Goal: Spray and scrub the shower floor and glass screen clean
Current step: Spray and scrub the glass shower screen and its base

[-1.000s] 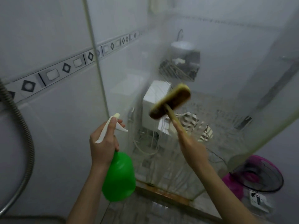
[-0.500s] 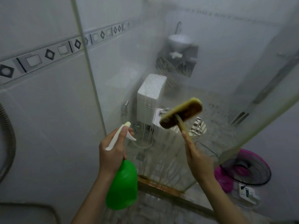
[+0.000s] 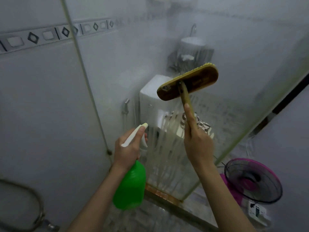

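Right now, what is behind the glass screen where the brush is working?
Through the wet glass screen, past the brush in the right hand, a white toilet tank and a striped cloth show. Higher up, a basin looks blurred; fog hides finer detail.

There were 2 hands: the left hand [image 3: 127, 150] gripped 1 green spray bottle [image 3: 129, 185], the right hand [image 3: 199, 144] 1 scrub brush [image 3: 188, 82]; 1 pink fan [image 3: 252, 180] sat right of it.

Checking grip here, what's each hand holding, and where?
Left hand: green spray bottle, by its neck. Right hand: scrub brush, by its handle.
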{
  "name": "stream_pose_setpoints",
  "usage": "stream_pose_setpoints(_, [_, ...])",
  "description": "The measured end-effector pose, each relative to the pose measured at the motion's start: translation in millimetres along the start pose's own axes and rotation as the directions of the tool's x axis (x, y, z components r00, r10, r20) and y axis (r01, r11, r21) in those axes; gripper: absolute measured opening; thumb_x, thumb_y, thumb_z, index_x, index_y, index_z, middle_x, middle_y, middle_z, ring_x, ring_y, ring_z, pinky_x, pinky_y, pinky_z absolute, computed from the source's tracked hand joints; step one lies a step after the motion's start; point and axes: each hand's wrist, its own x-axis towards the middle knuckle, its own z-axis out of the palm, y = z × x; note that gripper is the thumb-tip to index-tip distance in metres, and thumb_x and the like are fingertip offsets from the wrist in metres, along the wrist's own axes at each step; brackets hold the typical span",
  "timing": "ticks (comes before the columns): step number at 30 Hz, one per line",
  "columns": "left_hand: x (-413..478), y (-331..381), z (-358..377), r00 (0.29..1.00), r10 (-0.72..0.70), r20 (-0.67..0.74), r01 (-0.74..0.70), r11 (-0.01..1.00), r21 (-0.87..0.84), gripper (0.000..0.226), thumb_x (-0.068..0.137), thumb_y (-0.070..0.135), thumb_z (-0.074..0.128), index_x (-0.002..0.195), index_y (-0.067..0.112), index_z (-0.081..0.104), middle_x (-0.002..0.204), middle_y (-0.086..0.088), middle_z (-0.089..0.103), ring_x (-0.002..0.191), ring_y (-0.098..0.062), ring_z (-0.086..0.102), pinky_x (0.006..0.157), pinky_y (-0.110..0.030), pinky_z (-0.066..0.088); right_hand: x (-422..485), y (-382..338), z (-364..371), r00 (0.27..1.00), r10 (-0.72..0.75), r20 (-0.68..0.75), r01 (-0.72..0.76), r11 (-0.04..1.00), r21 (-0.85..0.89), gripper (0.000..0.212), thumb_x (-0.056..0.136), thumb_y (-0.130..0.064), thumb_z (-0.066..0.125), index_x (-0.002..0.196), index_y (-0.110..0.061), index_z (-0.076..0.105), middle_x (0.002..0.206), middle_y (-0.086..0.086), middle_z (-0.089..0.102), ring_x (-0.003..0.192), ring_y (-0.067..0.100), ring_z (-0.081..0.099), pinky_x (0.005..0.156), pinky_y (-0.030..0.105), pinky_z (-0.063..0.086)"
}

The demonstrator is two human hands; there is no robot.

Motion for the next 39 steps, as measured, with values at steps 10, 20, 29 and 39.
stream_pose_setpoints(10, [25.5,-59.3,39.8,0.981,0.193,-0.003,-0.193,0.979,-0.069,0.063,0.073,0.065,0.06,0.082,0.004,0.075,0.078,-0.029,0.066,0.038,-0.017,0.042,0.039,-0.022,0.035,-13.2,42.8,33.4,0.971,-0.122,-0.208,0.146,0.983,0.106,0.054,0.102,-0.028,0.037,0.153,-0.025,0.022,0.049,-0.005,0.031,0.034,0.012,0.029,0.03,0.03,0.03])
stream_pose_setpoints(20, [75.7,-180.9,70.6,0.947,0.322,-0.006,-0.318,0.933,-0.17,0.041,0.095,0.049,0.061,0.075,0.015,0.075,0.068,-0.005,0.073,0.033,-0.008,0.048,0.042,-0.024,0.039,-28.2,71.1,98.4,0.905,-0.178,-0.385,0.194,0.981,0.002,0.054,0.105,-0.031,0.034,0.155,-0.03,0.012,0.058,0.007,0.047,0.044,0.02,0.046,0.046,0.039,0.051])
stream_pose_setpoints(29, [67.4,-251.7,86.8,0.908,0.418,0.031,-0.404,0.893,-0.198,0.051,0.097,0.051,0.056,0.076,0.009,0.073,0.071,-0.009,0.075,0.034,-0.008,0.047,0.04,-0.022,0.04,-65.6,88.4,146.7,0.876,-0.192,-0.442,0.19,0.981,-0.049,0.057,0.105,-0.032,0.031,0.154,-0.037,0.001,0.059,0.005,0.046,0.045,0.014,0.044,0.043,0.03,0.045])
stream_pose_setpoints(39, [62.5,-255.6,56.8,0.879,0.459,0.129,-0.403,0.86,-0.314,0.033,0.099,0.043,0.056,0.089,0.019,0.076,0.086,0.002,0.08,0.035,-0.014,0.041,0.038,-0.023,0.04,-183.1,119.2,210.6,0.929,-0.035,-0.369,0.059,0.997,0.054,0.061,0.101,-0.028,0.041,0.153,-0.038,0.011,0.044,-0.008,0.035,0.031,0.005,0.03,0.03,0.016,0.031])
